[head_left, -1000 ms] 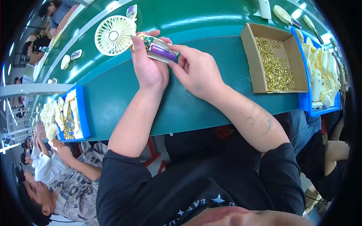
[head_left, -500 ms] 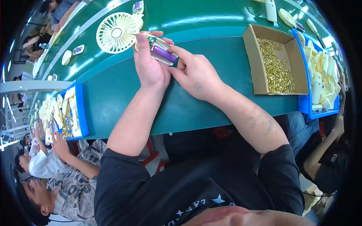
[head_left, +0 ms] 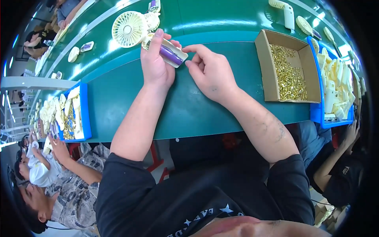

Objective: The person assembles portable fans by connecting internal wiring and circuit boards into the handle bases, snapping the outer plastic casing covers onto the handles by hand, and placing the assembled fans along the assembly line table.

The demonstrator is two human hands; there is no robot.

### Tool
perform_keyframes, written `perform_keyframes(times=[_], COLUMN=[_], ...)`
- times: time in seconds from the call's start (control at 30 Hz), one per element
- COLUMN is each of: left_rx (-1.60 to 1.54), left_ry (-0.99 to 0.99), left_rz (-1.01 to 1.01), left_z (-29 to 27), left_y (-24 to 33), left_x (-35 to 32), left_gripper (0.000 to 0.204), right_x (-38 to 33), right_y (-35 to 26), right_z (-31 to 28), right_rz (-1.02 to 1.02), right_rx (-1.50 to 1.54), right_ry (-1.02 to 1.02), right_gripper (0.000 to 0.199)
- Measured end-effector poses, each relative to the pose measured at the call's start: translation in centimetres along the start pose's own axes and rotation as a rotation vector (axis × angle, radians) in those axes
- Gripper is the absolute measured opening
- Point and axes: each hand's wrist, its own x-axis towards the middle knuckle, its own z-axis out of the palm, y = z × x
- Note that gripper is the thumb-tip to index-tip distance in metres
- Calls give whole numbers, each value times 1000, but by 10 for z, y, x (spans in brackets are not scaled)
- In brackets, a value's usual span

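My left hand (head_left: 157, 65) is closed around a cream fan handle shell (head_left: 176, 64), its thumb lying along the upper part. A purple battery cell (head_left: 169, 53) lies lengthwise in the shell. At the lower right end of the shell is my right hand (head_left: 213, 71), its index finger and thumb apart and the other fingers curled. Whether those fingertips touch the shell, I cannot tell. Just beyond my left hand a round cream fan grille (head_left: 129, 29) lies on the green bench, with another fan part (head_left: 152, 20) beside it.
An open cardboard box (head_left: 270, 85) of small brass-coloured pieces stands at the right, against a blue bin (head_left: 316, 114) of cream parts. Another blue bin (head_left: 85, 114) sits at the left. More fan parts (head_left: 304, 25) lie across the far bench. A co-worker (head_left: 75, 193) sits at the left.
My right hand has slid off toward the right end of the shell, its thumb and index finger apart. My left thumb now covers the green circuit board that showed earlier.
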Motion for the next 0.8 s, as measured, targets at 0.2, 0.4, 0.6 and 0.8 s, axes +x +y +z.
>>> perform_keyframes(times=[0.2, 0.4, 0.6, 0.8], left_rx=[138, 184, 214, 265], left_ry=[-16, -73, -89, -147], left_rz=[-17, -108, -141, -166], left_z=[7, 2, 7, 10], left_y=[-3, -8, 2, 10], left_x=[-2, -5, -16, -26], left_gripper=[31, 29, 30, 27], right_x=[1, -8, -5, -13], right_y=[10, -10, -27, 8], right_z=[-7, -35, -140, -189], right_rz=[-19, -219, -201, 427], right_rx=[-14, -88, -506, -846], right_ry=[143, 381, 580, -45], right_gripper=[20, 21, 14, 16])
